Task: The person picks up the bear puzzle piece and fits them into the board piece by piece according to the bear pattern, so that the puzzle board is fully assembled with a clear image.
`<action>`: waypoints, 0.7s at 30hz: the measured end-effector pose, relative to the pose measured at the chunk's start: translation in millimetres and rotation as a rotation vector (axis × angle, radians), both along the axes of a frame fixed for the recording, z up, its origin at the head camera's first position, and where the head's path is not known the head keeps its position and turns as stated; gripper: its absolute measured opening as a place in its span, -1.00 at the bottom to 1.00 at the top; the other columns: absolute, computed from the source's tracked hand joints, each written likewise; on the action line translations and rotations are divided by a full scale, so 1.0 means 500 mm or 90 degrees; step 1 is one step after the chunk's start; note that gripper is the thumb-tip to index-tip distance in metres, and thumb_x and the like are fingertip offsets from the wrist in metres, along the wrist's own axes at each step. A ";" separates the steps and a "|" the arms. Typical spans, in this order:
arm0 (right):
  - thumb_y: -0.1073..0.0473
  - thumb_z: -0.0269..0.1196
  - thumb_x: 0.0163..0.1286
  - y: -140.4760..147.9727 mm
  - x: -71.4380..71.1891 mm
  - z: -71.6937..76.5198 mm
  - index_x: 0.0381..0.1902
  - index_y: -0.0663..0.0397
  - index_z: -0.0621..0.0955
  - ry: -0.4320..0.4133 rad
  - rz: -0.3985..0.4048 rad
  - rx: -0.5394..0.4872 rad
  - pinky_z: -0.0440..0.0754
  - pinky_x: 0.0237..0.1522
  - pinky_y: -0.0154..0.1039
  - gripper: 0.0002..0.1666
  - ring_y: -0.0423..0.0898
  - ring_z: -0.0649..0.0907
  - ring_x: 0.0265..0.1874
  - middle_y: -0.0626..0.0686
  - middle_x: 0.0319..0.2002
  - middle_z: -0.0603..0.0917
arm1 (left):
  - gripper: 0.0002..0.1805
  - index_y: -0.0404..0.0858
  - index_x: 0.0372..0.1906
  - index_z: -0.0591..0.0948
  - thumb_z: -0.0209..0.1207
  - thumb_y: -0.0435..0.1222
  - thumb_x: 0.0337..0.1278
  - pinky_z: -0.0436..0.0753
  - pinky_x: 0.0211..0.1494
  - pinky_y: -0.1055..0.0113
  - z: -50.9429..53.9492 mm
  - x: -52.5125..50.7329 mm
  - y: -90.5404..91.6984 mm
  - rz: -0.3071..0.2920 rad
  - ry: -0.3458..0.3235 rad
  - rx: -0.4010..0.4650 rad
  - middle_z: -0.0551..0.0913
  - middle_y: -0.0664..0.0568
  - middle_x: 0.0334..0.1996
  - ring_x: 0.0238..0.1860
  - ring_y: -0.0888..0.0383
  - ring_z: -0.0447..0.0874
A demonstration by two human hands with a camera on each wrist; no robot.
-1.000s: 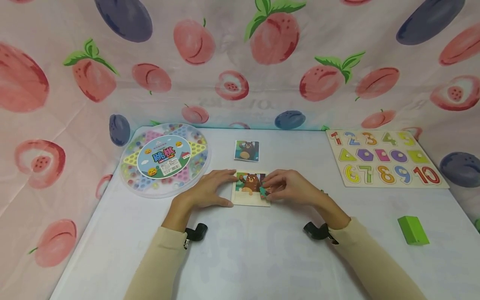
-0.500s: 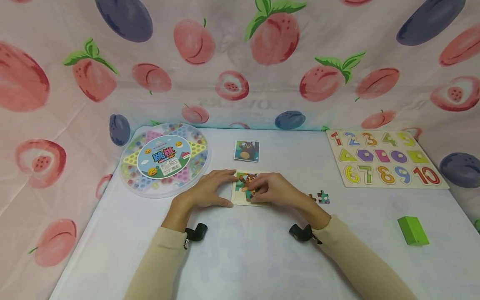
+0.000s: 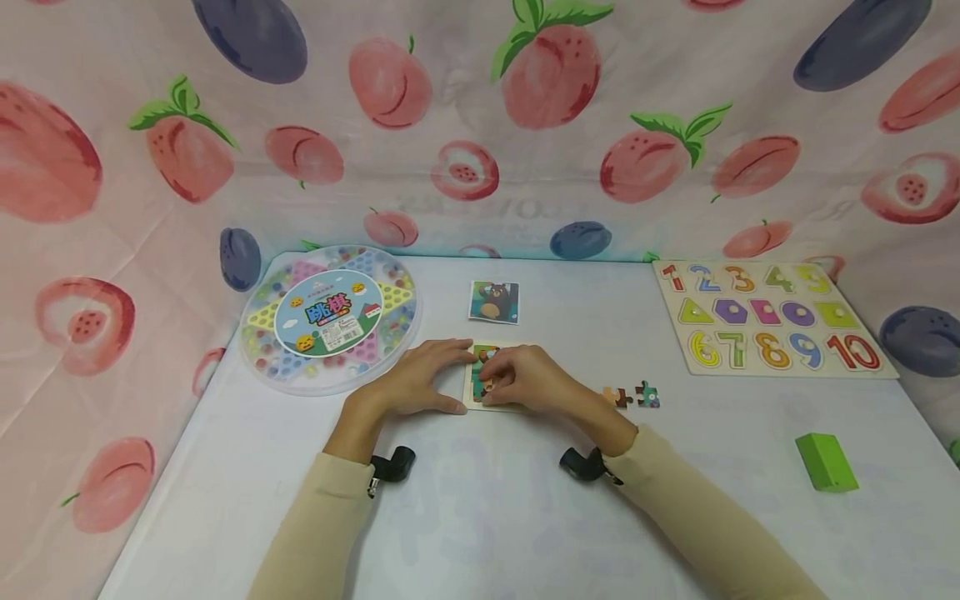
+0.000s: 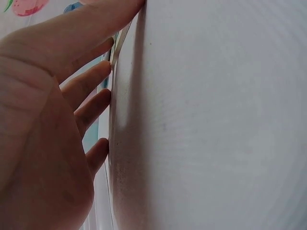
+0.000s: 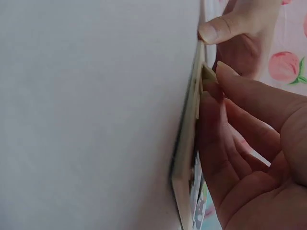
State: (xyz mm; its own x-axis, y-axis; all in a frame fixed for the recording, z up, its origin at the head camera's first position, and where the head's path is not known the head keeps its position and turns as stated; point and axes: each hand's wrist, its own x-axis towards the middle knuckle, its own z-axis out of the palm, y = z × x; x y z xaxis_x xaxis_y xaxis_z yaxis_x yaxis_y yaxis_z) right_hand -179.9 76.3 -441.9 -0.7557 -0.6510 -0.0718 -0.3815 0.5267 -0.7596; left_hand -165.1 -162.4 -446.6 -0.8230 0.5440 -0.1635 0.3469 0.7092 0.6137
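Observation:
A small wooden puzzle board (image 3: 471, 398) with a bear picture lies flat at mid-table. My left hand (image 3: 420, 379) rests at its left side, thumb and fingers spread and touching the board's edge. Over the board, my right hand (image 3: 536, 379) pinches a puzzle piece (image 5: 209, 74) between thumb and fingers; in the right wrist view the piece is tilted against the board at its left part. The right hand covers much of the picture. Loose puzzle pieces (image 3: 648, 394) lie to the right, partly behind my right forearm.
A bear picture card (image 3: 494, 302) lies behind the board. The round Chinese checkers set (image 3: 262, 367) is at the back left, the number and shape board (image 3: 795, 333) at the back right. A green block (image 3: 827, 462) stands at the right.
My right hand has moved left across the board with the piece, from its right side to its left part. Loose pieces at the right have come into view. The left hand has stayed still.

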 end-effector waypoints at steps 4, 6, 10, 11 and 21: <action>0.15 0.53 0.18 -0.006 0.001 -0.001 -0.13 0.13 0.80 0.006 -0.011 0.019 0.63 -0.24 -0.45 -0.70 -0.27 0.67 -0.32 0.08 -0.04 0.78 | -0.19 -0.02 0.44 0.47 0.47 -0.01 0.05 0.14 0.61 -0.26 0.001 0.000 -0.001 -0.004 0.007 -0.003 0.23 0.05 0.61 0.65 -0.07 0.08; 0.13 0.54 0.16 -0.009 0.001 -0.003 -0.14 0.11 0.81 0.017 -0.017 0.028 0.61 -0.24 -0.43 -0.70 -0.23 0.65 -0.28 0.07 -0.04 0.78 | -0.20 -0.02 0.44 0.47 0.47 -0.01 0.05 0.14 0.60 -0.26 0.002 0.000 -0.001 -0.005 0.010 -0.004 0.24 0.04 0.61 0.65 -0.08 0.09; 0.11 0.57 0.12 -0.013 0.000 -0.005 -0.19 0.06 0.82 0.037 -0.029 0.042 0.57 -0.17 -0.39 -0.71 -0.16 0.65 -0.17 0.02 -0.09 0.81 | -0.20 -0.02 0.44 0.47 0.47 -0.01 0.05 0.14 0.61 -0.26 0.005 0.001 0.000 -0.004 0.009 -0.006 0.23 0.04 0.61 0.65 -0.08 0.08; 0.11 0.58 0.11 -0.014 -0.001 -0.005 -0.21 0.05 0.82 0.040 -0.033 0.045 0.56 -0.15 -0.38 -0.72 -0.15 0.65 -0.15 0.00 -0.11 0.82 | -0.20 -0.02 0.44 0.47 0.47 -0.02 0.05 0.14 0.61 -0.26 0.005 0.001 0.000 -0.003 0.008 -0.006 0.23 0.04 0.61 0.65 -0.08 0.08; 0.13 0.57 0.10 -0.025 0.001 -0.008 -0.35 -0.02 0.83 0.042 -0.068 0.072 0.56 -0.07 -0.29 -0.85 -0.14 0.66 -0.12 -0.06 -0.23 0.83 | -0.20 -0.02 0.44 0.47 0.47 -0.03 0.06 0.13 0.61 -0.26 0.002 0.002 -0.001 -0.001 0.004 -0.001 0.23 0.04 0.61 0.64 -0.09 0.09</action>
State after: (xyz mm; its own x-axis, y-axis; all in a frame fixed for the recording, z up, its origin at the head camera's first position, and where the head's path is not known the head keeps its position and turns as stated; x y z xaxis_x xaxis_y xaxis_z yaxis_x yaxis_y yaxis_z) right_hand -179.1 64.1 -445.9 -0.8258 -0.5571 -0.0877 -0.3661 0.6477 -0.6682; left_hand -164.2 -163.0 -445.9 -0.8231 0.5454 -0.1584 0.3525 0.7092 0.6105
